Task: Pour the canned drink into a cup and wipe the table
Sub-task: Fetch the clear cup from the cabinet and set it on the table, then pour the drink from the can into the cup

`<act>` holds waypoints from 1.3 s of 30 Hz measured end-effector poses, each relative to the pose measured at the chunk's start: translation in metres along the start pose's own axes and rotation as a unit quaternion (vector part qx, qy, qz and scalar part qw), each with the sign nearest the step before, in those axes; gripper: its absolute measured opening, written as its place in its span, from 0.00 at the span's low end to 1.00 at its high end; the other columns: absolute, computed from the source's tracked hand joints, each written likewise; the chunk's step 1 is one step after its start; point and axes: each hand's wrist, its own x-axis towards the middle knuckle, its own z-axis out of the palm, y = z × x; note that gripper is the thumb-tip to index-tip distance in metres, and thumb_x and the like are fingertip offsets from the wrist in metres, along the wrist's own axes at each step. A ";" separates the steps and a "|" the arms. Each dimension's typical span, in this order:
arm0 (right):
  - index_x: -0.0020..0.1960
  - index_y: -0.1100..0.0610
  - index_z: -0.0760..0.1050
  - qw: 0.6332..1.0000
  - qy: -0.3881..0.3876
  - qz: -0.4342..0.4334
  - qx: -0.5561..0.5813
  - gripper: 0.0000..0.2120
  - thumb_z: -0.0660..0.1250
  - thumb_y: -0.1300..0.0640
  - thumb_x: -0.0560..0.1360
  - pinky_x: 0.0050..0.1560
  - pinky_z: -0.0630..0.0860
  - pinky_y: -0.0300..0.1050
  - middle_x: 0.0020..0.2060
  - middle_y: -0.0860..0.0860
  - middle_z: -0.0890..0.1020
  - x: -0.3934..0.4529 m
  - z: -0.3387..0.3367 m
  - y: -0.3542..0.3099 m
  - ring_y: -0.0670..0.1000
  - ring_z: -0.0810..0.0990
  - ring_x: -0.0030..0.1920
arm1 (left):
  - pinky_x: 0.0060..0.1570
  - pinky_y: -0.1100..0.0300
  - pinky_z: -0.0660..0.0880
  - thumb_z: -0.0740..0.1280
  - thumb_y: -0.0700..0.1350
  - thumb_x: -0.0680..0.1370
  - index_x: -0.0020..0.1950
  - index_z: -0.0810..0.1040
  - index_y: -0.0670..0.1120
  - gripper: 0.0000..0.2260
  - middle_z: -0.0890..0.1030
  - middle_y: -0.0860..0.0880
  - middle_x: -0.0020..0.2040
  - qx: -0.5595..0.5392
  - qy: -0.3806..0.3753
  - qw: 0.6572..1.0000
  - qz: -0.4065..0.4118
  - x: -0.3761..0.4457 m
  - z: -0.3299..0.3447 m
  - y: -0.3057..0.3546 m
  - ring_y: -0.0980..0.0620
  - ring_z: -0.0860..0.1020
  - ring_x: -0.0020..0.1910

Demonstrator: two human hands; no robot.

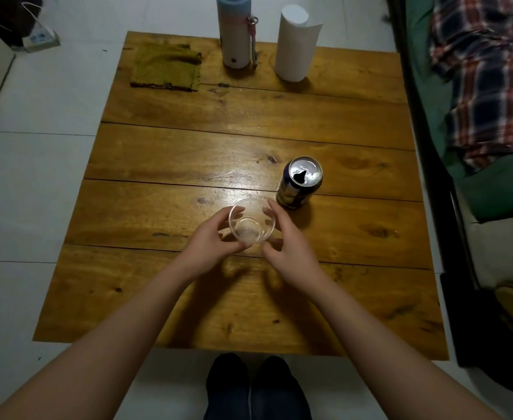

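A clear plastic cup [250,221] stands upright on the wooden table [188,153], near its middle, and looks empty. My left hand [210,245] curls around the cup's left side, and my right hand [288,247] curls around its right side, fingers touching the wall. An opened dark blue and gold can [299,183] stands upright just behind and to the right of the cup, apart from both hands. A folded olive-green cloth [166,66] lies at the table's far left corner.
A white and blue flask [236,31] and a white paper towel roll [294,43] stand at the table's far edge. A bed with a plaid blanket [485,77] runs along the right. A power strip [41,39] lies on the floor at far left.
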 end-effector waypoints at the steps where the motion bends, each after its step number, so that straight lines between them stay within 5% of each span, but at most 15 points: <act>1: 0.74 0.48 0.54 1.000 0.008 0.006 0.006 0.35 0.65 0.65 0.73 0.61 0.71 0.39 0.68 0.48 0.69 -0.001 -0.004 0.000 0.42 0.69 0.63 | 0.64 0.55 0.71 0.76 0.40 0.66 0.63 0.71 0.51 0.28 0.77 0.53 0.59 0.001 0.003 1.000 0.003 0.001 0.000 0.002 0.56 0.75 0.61; 6: 0.62 0.55 0.67 0.988 0.146 0.044 0.018 0.20 0.68 0.61 0.73 0.56 0.75 0.46 0.52 0.47 0.75 -0.001 -0.033 0.004 0.46 0.75 0.54 | 0.56 0.64 0.70 0.76 0.41 0.67 0.62 0.71 0.52 0.27 0.77 0.54 0.58 -0.009 0.028 1.000 -0.004 0.006 -0.004 0.015 0.56 0.74 0.60; 9: 0.63 0.56 0.66 0.977 0.198 0.079 0.018 0.24 0.71 0.58 0.71 0.58 0.74 0.50 0.56 0.50 0.75 0.012 -0.048 0.014 0.47 0.74 0.54 | 0.56 0.62 0.71 0.75 0.41 0.67 0.62 0.70 0.52 0.26 0.76 0.55 0.57 -0.016 0.039 0.999 -0.001 0.010 -0.005 0.019 0.55 0.74 0.60; 16: 0.73 0.51 0.55 0.986 0.141 0.077 0.044 0.45 0.77 0.56 0.64 0.68 0.65 0.47 0.70 0.50 0.65 0.050 -0.049 0.031 0.49 0.65 0.69 | 0.60 0.56 0.73 0.75 0.40 0.67 0.61 0.71 0.51 0.25 0.75 0.54 0.61 -0.032 0.047 0.998 -0.012 0.023 -0.003 0.012 0.52 0.74 0.61; 22: 0.71 0.46 0.58 0.981 0.154 0.051 0.101 0.43 0.78 0.59 0.63 0.68 0.65 0.45 0.67 0.47 0.69 0.065 -0.048 0.029 0.47 0.67 0.67 | 0.60 0.54 0.74 0.75 0.40 0.67 0.60 0.72 0.51 0.25 0.75 0.54 0.61 -0.041 0.052 0.998 -0.017 0.029 -0.006 0.005 0.51 0.74 0.62; 33: 0.65 0.49 0.64 0.975 0.191 0.038 0.103 0.36 0.78 0.58 0.62 0.62 0.69 0.42 0.56 0.42 0.72 0.059 -0.052 0.016 0.43 0.71 0.59 | 0.46 0.71 0.70 0.75 0.40 0.67 0.62 0.68 0.57 0.28 0.75 0.54 0.60 -0.023 0.067 0.997 0.012 0.027 -0.013 0.025 0.53 0.73 0.61; 39: 0.64 0.48 0.65 0.975 0.210 -0.014 0.072 0.36 0.78 0.58 0.61 0.65 0.69 0.49 0.61 0.46 0.73 0.047 -0.071 -0.020 0.45 0.70 0.62 | 0.60 0.56 0.70 0.76 0.42 0.67 0.61 0.69 0.57 0.28 0.76 0.52 0.59 -0.001 0.079 0.996 0.031 0.011 -0.023 0.051 0.53 0.74 0.60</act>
